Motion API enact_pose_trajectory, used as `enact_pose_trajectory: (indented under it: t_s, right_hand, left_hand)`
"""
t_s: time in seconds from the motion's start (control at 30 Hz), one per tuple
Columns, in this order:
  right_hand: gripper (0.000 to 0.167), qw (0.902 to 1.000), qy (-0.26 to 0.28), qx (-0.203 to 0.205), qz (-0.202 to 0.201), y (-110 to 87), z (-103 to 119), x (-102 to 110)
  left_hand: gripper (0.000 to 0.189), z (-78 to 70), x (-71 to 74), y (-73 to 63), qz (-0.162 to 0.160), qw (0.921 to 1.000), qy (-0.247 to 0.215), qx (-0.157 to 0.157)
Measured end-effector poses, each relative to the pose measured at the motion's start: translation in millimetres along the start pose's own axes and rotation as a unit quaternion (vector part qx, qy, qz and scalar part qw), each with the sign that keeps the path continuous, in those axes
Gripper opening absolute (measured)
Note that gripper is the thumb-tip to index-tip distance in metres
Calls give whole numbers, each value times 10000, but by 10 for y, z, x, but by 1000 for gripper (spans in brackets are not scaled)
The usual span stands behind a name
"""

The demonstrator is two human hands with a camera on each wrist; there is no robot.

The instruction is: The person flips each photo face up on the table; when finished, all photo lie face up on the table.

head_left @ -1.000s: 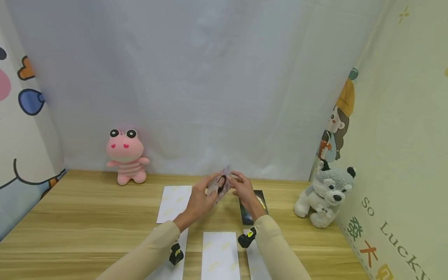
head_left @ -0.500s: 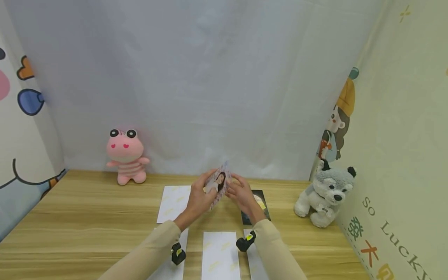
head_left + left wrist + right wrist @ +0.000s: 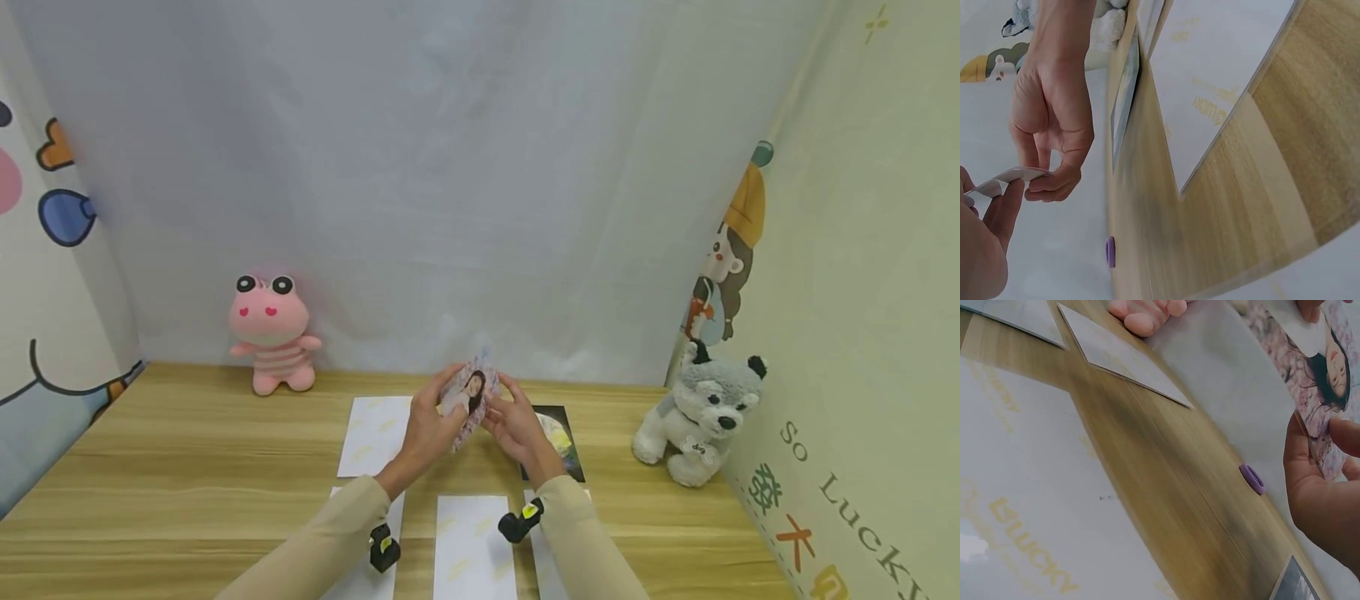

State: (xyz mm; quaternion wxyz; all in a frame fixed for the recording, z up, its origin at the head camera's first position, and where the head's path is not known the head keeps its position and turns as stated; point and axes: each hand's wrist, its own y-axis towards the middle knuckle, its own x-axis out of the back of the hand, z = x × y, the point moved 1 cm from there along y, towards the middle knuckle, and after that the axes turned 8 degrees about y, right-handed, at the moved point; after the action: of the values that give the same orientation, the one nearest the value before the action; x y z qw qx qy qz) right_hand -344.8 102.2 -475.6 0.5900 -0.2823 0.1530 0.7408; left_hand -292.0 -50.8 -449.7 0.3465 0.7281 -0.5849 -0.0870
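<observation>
Above the middle of the table, a printed photo (image 3: 474, 387) of a dark-haired person against pink blossom is held up, tilted. My left hand (image 3: 430, 427) pinches its left side, thumb across the front. On the opposite edge, my right hand (image 3: 519, 427) pinches it between thumb and fingers; the right wrist view shows the right thumb (image 3: 1344, 436) on the picture side. The left wrist view has the photo (image 3: 1016, 174) nearly edge-on between both hands. Beneath the right wrist lies a dark photo (image 3: 561, 442) with a pale and yellow shape, partly hidden.
Several white sheets with yellow print lie on the table, including one at centre front (image 3: 474, 546) and one at back left (image 3: 371, 437). A purple ring (image 3: 1252, 479) lies near the back edge. A pink plush toy (image 3: 273, 333) and a grey plush dog (image 3: 701, 417) sit behind.
The photo has turned so its picture faces the head camera more. My right fingers left its upper right side, opened briefly, and now grip lower on that edge.
</observation>
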Motion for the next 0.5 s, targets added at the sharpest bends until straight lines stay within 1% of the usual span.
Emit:
enact_pose_trajectory:
  t_s: [0.33,0.4,0.5]
  right_hand:
    - [54,9998,53,183,21,-16,20,23]
    - [55,9998,-70,178,-37,-18,31,30]
    - [56,9991,-372,179,-84,-22,54,52]
  left_hand:
    - [64,-13,-5,-14,-120,9995,15,307]
    - [62,-23,-3,-19,-77,9992,1,400]
    - [57,-33,13,-19,134,9977,-166,644]
